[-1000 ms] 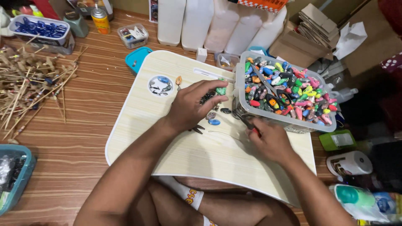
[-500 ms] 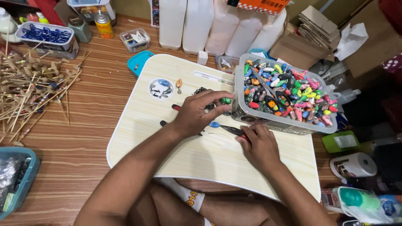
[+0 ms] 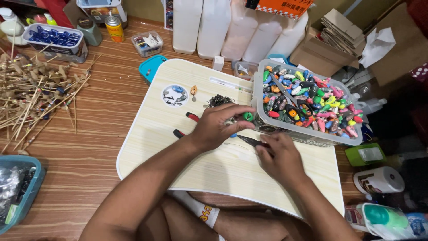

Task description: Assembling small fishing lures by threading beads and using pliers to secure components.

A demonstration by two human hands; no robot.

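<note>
Left hand [image 3: 218, 127] is over the middle of the pale lap table [image 3: 147, 134], fingers pinched shut on one small green lure body [image 3: 248, 116], held just beside the front wall of the clear bin [image 3: 285, 127]. Right hand [image 3: 281, 156] is curled closed around the dark handle of one slim tool [image 3: 247, 140], tip pointing left toward the left hand; can't tell what kind of tool it is.

On the lap table:
- 1 pair of red-handled pliers [image 3: 187, 124], partly under the left wrist
- 1 small pile of dark metal hooks or rings [image 3: 220, 101], count not readable
- 1 round dish [image 3: 174, 95] with a few small parts
- 1 small orange lure [image 3: 193, 90] beside the dish

Clear bin holds a heap of painted lure bodies [image 3: 312, 102] in many colours, too many to count, plus 1 pair of black-handled scissors [image 3: 292, 100] lying on top.

Around, on the wooden floor [image 3: 89, 147]:
- 4 white jugs [image 3: 214, 27] in a row behind the lap table
- 1 loose heap of bamboo sticks [image 3: 35, 93] far left, uncounted
- 1 tray of blue parts [image 3: 55, 39]
- 1 small clear parts box [image 3: 147, 43]
- 1 teal container [image 3: 18, 192] at the lower left edge
- 1 yellow spray can [image 3: 115, 27]
</note>
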